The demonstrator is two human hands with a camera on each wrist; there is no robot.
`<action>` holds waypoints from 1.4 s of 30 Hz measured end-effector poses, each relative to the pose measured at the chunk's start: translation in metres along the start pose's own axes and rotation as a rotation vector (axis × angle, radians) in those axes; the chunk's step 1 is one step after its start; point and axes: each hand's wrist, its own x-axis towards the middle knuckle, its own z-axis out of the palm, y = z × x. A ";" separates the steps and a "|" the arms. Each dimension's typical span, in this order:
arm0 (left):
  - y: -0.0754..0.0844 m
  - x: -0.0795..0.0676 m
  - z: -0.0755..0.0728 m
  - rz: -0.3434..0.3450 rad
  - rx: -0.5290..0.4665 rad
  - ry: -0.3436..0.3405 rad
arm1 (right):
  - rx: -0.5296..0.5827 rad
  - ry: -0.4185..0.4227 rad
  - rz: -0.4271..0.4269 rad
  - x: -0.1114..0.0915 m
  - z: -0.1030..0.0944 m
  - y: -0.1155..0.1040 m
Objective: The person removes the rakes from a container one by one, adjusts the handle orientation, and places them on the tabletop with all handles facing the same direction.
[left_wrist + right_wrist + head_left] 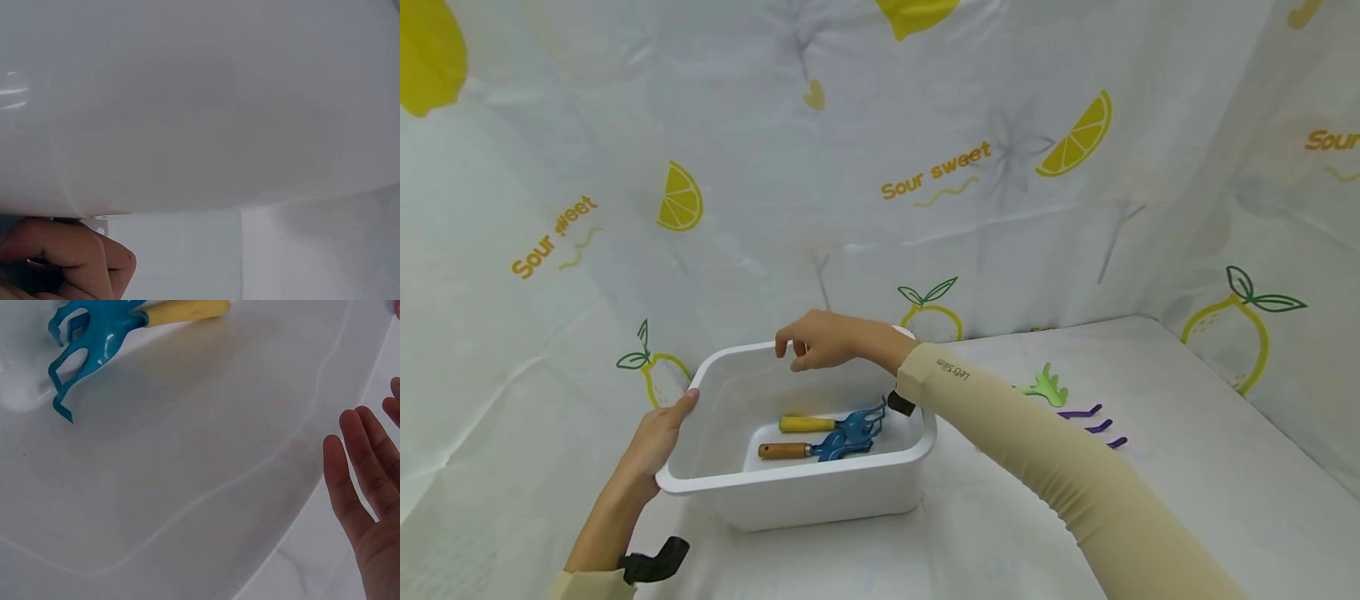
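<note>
A white plastic tub (820,492) stands on the table. In the head view my left hand (662,429) grips its left rim, the thumb over the edge; in the left wrist view the bent fingers (75,253) are tucked below the rim. Inside the tub lie two blue-headed hand rakes side by side: one with a yellow handle (805,424), one with a brown wooden handle (784,451). My right hand (823,340) hovers at the tub's back rim, fingers loosely bent and holding nothing. The right wrist view shows a blue rake head (100,337) below it.
Right of the tub, a green claw-shaped rake (1049,388) and a tool with purple tines (1097,427) lie on the white table (1210,467), partly hidden by my right sleeve. A white lemon-print sheet (820,167) hangs behind the tub.
</note>
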 end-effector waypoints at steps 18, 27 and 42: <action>0.006 -0.001 -0.001 0.021 0.001 -0.012 | 0.069 -0.094 0.114 0.027 0.042 0.010; 0.003 0.001 0.003 -0.003 -0.021 -0.013 | 0.208 -0.125 0.179 0.027 0.065 0.017; 0.003 0.001 0.000 -0.014 -0.008 -0.005 | 0.212 -0.144 0.265 0.029 0.089 0.016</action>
